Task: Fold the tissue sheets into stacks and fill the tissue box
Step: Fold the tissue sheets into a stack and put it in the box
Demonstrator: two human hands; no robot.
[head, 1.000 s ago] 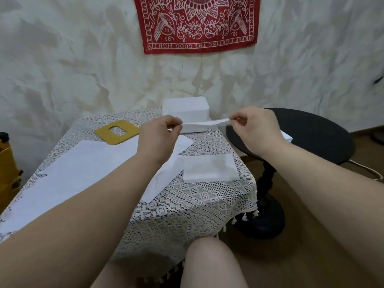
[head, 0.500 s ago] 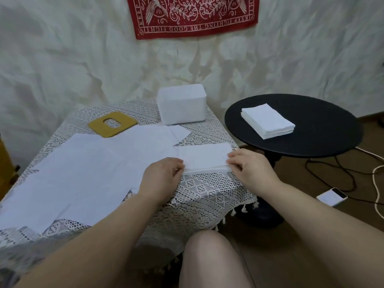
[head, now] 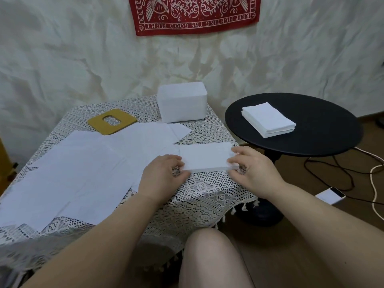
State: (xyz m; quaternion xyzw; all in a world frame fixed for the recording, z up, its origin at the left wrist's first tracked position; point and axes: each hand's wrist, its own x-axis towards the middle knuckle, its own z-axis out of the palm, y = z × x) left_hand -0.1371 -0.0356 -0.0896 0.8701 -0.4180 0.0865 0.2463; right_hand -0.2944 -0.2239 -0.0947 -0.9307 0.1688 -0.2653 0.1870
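Loose tissue sheets (head: 83,173) spread flat across the lace-covered table (head: 207,196), then left hand (head: 164,179) and right hand (head: 255,171) pinching the 2 short ends of the folded stack (head: 205,156) near the table's front right corner, fingers curled round the edges. Soft, light and limp stuff by the look of it, easily torn or fanned apart, so best taken at both ends together and kept level. Compared with 1 second ago: held up in the air then, down on the cloth now.
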